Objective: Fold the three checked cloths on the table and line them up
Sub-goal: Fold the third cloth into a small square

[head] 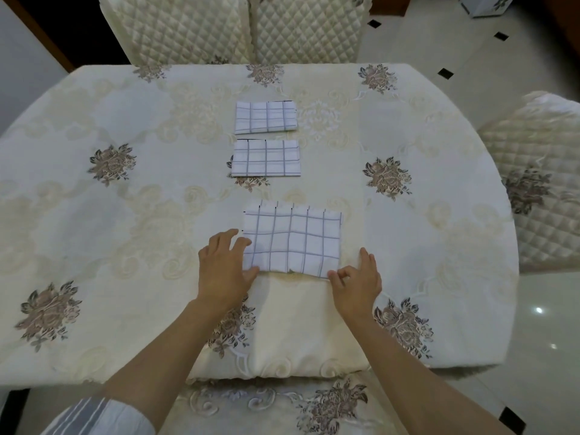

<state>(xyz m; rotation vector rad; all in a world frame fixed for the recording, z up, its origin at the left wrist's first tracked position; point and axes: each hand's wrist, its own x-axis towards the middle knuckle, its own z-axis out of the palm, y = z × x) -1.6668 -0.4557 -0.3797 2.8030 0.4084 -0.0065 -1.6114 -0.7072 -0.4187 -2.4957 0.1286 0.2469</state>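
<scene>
left hand point(224, 265): spread flat on left edge of near cloth point(293, 243) | right hand point(357, 277): apparently pinches its near-right corner

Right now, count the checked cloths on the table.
3, in a column: far cloth, middle cloth, near cloth, with left hand and right hand at its near corners. None appears hidden.

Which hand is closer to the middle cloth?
Left. The left hand presses the left edge of the near cloth, below the middle cloth; the right hand pinches the near cloth's corner farther right.
</scene>
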